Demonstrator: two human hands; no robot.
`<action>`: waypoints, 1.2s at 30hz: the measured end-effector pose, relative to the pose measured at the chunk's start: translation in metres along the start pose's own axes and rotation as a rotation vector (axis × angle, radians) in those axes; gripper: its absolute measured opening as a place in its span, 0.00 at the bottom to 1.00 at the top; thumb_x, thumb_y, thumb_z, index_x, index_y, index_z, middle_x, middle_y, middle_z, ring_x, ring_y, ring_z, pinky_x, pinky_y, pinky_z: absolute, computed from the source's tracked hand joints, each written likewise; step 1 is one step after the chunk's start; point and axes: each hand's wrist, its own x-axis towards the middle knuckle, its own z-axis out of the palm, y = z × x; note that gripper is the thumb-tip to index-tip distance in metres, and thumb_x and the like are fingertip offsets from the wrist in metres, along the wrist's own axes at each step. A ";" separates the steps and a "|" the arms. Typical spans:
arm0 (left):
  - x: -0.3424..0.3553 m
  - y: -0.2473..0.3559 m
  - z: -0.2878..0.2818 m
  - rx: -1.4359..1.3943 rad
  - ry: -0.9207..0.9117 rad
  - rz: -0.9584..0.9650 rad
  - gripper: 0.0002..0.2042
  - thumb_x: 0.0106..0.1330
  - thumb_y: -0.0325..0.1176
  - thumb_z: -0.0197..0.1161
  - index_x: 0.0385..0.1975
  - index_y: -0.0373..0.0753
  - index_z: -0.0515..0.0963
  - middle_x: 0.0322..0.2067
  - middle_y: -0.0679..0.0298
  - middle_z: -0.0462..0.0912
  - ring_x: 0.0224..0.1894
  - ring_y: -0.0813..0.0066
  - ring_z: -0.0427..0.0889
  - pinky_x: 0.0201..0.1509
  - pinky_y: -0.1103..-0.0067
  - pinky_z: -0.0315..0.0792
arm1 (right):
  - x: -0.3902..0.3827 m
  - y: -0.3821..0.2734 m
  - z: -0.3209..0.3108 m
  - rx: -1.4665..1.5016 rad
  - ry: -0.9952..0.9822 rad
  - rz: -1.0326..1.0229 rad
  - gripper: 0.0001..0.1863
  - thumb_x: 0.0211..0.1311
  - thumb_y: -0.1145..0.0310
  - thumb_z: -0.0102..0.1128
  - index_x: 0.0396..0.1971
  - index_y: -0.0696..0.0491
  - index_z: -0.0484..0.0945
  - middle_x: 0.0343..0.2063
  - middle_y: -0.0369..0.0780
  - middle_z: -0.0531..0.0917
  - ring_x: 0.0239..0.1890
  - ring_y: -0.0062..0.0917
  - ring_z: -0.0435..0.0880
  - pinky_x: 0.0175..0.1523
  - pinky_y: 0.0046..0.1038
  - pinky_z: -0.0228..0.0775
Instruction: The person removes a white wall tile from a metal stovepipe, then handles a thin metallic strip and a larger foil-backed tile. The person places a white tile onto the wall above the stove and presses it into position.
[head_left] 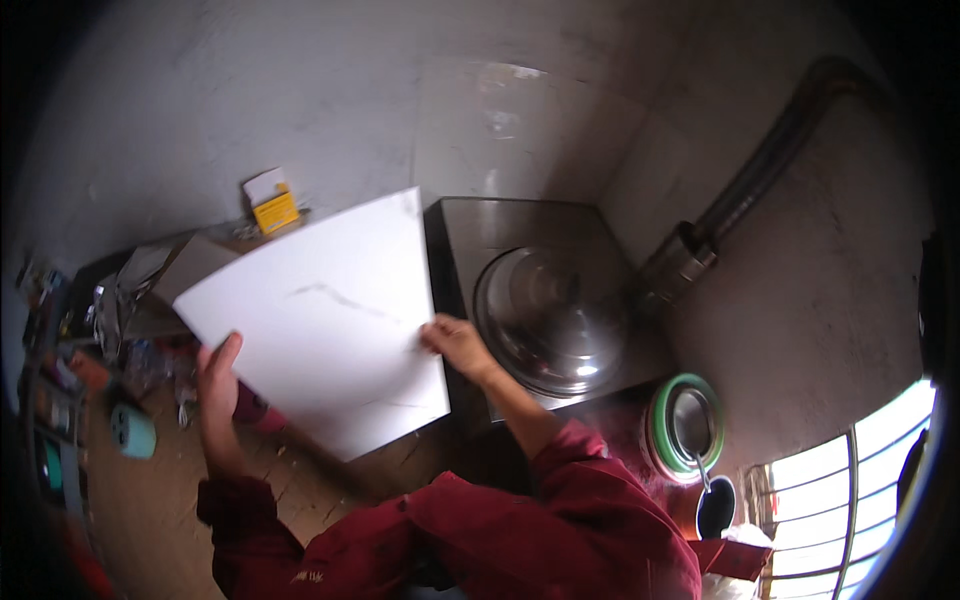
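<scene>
A large white square tile (330,310) with a thin grey vein is held up in front of me, tilted. My left hand (219,378) grips its lower left edge, the thumb up along the side and the fingers partly hidden behind it. On its right edge my right hand (456,347) is closed, fingertips at the rim. Just right of that hand is a dark stove (520,217) carrying a round shiny metal lid (560,325). Maroon sleeves cover both my upper arms.
A metal flue pipe (690,255) rises from the stove toward the upper right. Green-rimmed bowls (657,420) and a dark-lined pot (717,510) stand at the lower right near a barred window (830,500). A yellow box (275,212) sits by the wall; a turquoise container (133,431) is at left.
</scene>
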 end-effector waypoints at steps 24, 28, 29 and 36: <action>-0.160 -0.043 0.012 0.835 -0.370 0.625 0.21 0.60 0.24 0.53 0.55 0.39 0.76 0.50 0.52 0.79 0.49 0.51 0.80 0.51 0.64 0.75 | -0.114 -0.070 0.157 0.891 0.116 0.388 0.14 0.70 0.62 0.54 0.43 0.58 0.77 0.41 0.42 0.83 0.43 0.27 0.82 0.50 0.32 0.77; -0.165 -0.055 -0.056 0.847 -0.408 0.667 0.21 0.59 0.23 0.55 0.54 0.39 0.77 0.48 0.53 0.81 0.48 0.53 0.81 0.50 0.65 0.76 | -0.130 -0.074 0.212 0.836 0.165 0.425 0.16 0.70 0.60 0.55 0.44 0.59 0.77 0.41 0.43 0.83 0.44 0.28 0.83 0.50 0.31 0.77; -0.169 -0.060 -0.070 0.866 -0.416 0.654 0.21 0.59 0.23 0.55 0.54 0.39 0.77 0.48 0.53 0.81 0.48 0.53 0.81 0.50 0.65 0.76 | -0.135 -0.074 0.224 0.812 0.172 0.410 0.17 0.69 0.59 0.55 0.45 0.59 0.77 0.41 0.43 0.83 0.44 0.28 0.83 0.50 0.30 0.78; -0.179 -0.062 -0.116 0.791 -0.502 0.693 0.19 0.60 0.23 0.55 0.52 0.41 0.79 0.48 0.56 0.81 0.46 0.56 0.82 0.47 0.67 0.76 | -0.170 -0.057 0.278 0.773 0.296 0.449 0.14 0.70 0.62 0.55 0.42 0.59 0.77 0.41 0.42 0.82 0.43 0.27 0.82 0.51 0.30 0.77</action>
